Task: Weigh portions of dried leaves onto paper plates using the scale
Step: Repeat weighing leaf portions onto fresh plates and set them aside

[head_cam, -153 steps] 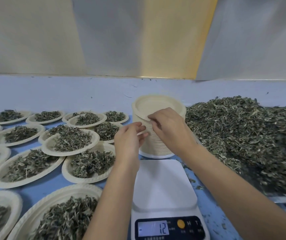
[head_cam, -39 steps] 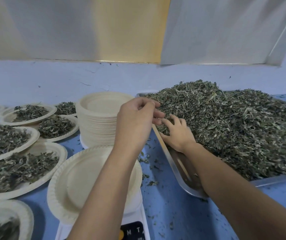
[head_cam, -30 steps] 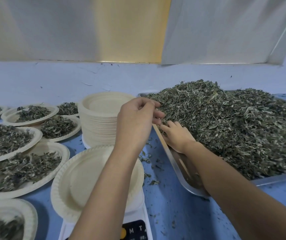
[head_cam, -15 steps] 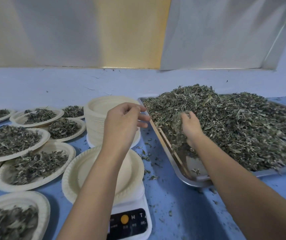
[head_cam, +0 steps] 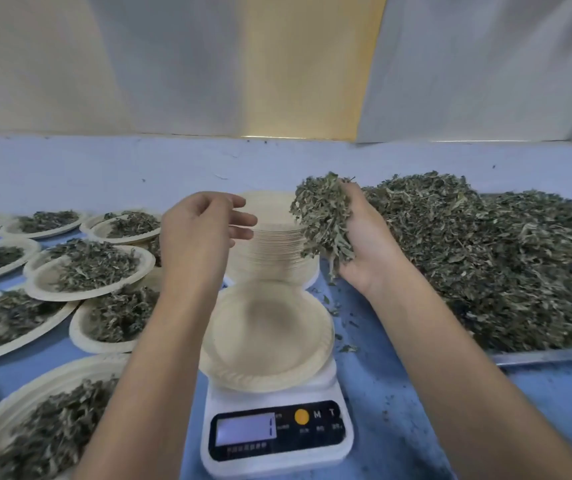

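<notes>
Above the far side of the scale: the right hand [head_cam: 364,244] has its fingers curled round a loose handful of grey-green dried leaves [head_cam: 322,216]. It holds them in the air between the tall stack of cream paper plates [head_cam: 270,251] and the big heap of the same leaves [head_cam: 485,254] on the flat metal tray [head_cam: 547,355].
Left hand: the left hand [head_cam: 194,237] hangs with fingers loosely bent and holds nothing, above the far left edge of the empty round cream paper plate [head_cam: 267,334].
Plate and scale: the plate sits on the white digital kitchen scale [head_cam: 277,434] and sticks out over its sides. The display is too blurred to read.
Risk of spilling: leaves hang out below the palm. I think some will fall on the blue table [head_cam: 398,393] if the hand opens before it is over the middle of the plate.
Risk of wrong reading: a wrist resting on the rim could tilt the plate or add weight.
Edges: the stack stands just beyond the plate. Filled paper plates [head_cam: 94,268] crowd the left, and one lies just beside the scale.
Open room: the free way is from the right, over the strip of table between tray and scale.
</notes>
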The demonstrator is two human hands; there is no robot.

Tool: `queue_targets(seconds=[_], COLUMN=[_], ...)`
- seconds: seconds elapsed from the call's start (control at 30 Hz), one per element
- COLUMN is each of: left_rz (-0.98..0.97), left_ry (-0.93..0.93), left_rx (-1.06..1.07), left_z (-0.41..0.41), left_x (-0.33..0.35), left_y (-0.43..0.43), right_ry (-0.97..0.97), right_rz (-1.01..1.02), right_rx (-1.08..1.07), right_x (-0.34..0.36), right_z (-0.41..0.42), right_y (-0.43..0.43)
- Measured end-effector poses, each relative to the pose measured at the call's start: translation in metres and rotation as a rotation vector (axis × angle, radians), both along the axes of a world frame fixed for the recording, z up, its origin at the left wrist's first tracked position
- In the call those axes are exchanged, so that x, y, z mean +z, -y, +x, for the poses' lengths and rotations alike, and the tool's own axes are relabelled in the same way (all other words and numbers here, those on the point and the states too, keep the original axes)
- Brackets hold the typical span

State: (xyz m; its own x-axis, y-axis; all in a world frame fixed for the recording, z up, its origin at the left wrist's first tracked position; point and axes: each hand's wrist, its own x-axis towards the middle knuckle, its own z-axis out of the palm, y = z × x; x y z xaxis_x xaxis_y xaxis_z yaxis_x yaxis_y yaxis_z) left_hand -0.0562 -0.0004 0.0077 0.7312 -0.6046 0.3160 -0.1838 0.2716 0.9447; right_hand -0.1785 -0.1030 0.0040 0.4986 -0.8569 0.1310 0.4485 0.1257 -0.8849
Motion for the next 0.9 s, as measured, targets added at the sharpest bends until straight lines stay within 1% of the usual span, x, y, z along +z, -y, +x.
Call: queue_targets(seconds=[0.07,0.1,0.23,0.37,0.43,0.63,0.7,0.77,0.9], left_rz=[-0.027,-0.035,-0.027,-0.015,-0.026,-0.024,-0.02,-0.019,-0.018], left_ry=[-0.024,-0.037,-0.033,-0.015,-0.024,-0.021,-0.001,0.008,-0.005], left_rx=[0.01,0.012,0.014,0.016,0.009,0.001,0.002,0.007,0.019], left_z=[0.007,0.01,0.016,0.018,0.02,0.017,0.016,0.017,0.019], left_x=[0.002,0.002,0.003,0.0,-0.001,0.0,0.0,0.0,-0.002], left_y=[-0.006,-0.008,-0.011,-0.01,-0.01,-0.008,-0.008,-0.008,-0.008], right_ry=[-0.149,-0.221,-0.439,-0.614,-0.699,-0.978,-0.995,-0.99,-0.922], right_rz=[-0.088,-0.163,-0.642,-0.958,-1.076,-1.233,-1.259,-1.24,-1.18], right_rx=[0.019,0.009,-0.004,0.037,0.038,0.083,0.109,0.148,0.215], right_x=[-0.01,-0.015,-0.028,-0.038,-0.044,-0.053,-0.051,-0.047,-0.042], right_z=[0.011,0.015,0.022,0.029,0.031,0.033,0.032,0.03,0.027], right_y=[-0.008,-0.013,-0.025,-0.031,-0.032,-0.032,-0.032,-0.034,-0.035])
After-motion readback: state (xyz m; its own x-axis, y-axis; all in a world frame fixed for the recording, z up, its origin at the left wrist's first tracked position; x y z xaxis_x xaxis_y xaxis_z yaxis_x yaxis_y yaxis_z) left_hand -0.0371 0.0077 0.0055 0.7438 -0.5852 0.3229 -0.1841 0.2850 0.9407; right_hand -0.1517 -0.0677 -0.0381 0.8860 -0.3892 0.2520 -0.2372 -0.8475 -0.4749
